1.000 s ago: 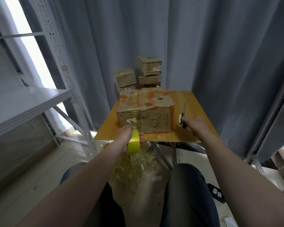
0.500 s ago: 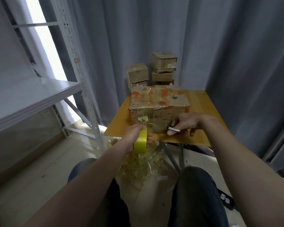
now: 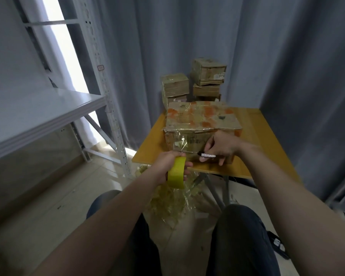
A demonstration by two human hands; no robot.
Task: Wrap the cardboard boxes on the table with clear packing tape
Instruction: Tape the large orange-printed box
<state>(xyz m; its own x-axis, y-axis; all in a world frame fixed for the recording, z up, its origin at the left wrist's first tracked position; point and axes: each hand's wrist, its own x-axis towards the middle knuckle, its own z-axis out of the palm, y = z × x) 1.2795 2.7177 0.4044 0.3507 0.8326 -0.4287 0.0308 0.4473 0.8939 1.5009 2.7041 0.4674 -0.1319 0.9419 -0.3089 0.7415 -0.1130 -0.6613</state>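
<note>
1. Grey curtains (image 3: 187, 36) back the table (image 3: 267, 140) bearing the cardboard box (image 3: 201, 120).
2. My left hand (image 3: 167, 166) grips the tape roll (image 3: 176, 173) at the near edge.
3. My right hand (image 3: 223, 146) pinches a small tool (image 3: 207, 155) at the box's near face.

Before you: square orange-yellow wooden table (image 3: 267, 140) on grey metal legs. One large brown cardboard box (image 3: 201, 120), tape-glossed and blotched orange, sits directly on it, near-left. The pale floor (image 3: 48, 206) below carries a crumpled clear film heap (image 3: 167, 204).
</note>
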